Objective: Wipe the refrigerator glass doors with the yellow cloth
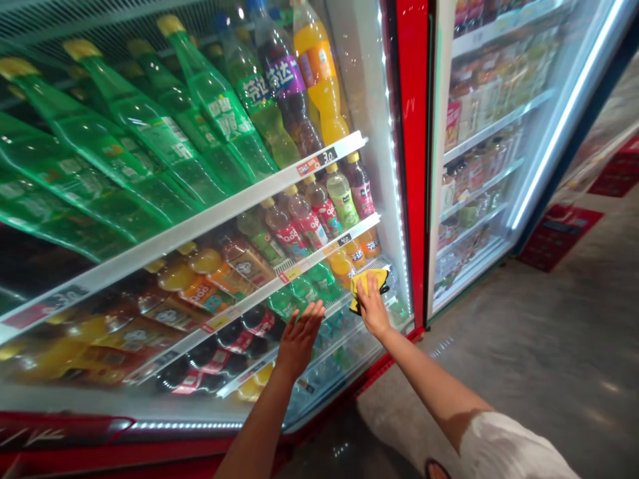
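My right hand [372, 309] presses a yellow cloth with dark edging [368, 283] against the glass front of a drinks fridge, in the lower right part of the door. The fingers lie over the cloth and cover part of it. To its left, my left hand [301, 339] holds nothing; its fingers are stretched out, flat at the glass, though I cannot tell how firmly they touch. Small green bottles [299, 293] and orange soda bottles [343, 263] stand on shelves behind the glass near both hands.
Large green bottles [219, 113] and an orange bottle [319, 73] fill the upper shelf, above a price rail [200, 229]. A red frame [415, 133] borders the door. Right of it stands another lit fridge [489, 146], with red boxes [559, 236] on the grey floor [524, 346].
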Available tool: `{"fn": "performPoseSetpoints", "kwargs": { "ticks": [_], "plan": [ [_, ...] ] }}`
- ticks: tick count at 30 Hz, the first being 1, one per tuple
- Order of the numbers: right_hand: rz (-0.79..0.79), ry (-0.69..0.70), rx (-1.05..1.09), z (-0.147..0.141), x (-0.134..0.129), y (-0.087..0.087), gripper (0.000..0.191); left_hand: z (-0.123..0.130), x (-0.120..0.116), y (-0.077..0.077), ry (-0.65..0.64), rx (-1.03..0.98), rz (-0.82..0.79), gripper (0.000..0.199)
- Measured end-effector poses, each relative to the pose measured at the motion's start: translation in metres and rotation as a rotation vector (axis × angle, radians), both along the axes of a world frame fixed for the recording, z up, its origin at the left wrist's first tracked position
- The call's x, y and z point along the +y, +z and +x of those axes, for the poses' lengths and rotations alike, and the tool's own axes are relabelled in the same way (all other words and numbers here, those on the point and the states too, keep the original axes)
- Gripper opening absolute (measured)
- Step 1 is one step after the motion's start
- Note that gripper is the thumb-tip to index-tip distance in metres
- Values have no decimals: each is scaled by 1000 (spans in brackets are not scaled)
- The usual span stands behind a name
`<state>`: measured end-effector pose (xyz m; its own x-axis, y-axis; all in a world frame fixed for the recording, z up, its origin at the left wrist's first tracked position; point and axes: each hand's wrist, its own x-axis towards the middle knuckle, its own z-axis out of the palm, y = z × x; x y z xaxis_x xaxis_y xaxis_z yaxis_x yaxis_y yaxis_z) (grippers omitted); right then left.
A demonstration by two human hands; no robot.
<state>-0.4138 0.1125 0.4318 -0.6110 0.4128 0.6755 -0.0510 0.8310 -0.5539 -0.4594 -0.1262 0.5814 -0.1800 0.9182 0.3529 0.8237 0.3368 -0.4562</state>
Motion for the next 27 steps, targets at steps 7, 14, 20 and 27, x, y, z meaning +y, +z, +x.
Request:
{"fn": "performPoseSetpoints", "kwargs": {
  "ticks": [7, 14, 20, 27],
  "plan": [
    [41, 36, -25, -8, 49, 14, 91, -8, 39, 3, -19, -27, -61, 72],
    [-53, -36, -21, 0, 29, 15, 95, -7, 66, 3, -59, 17, -40, 74],
    [-42, -7, 42, -14, 72, 55, 88, -11, 102, 9, -51, -28, -92, 68],
    [-268, -149, -15, -10, 65, 30, 89, -14, 131, 2, -97, 18, -8, 61]
  ]
}}
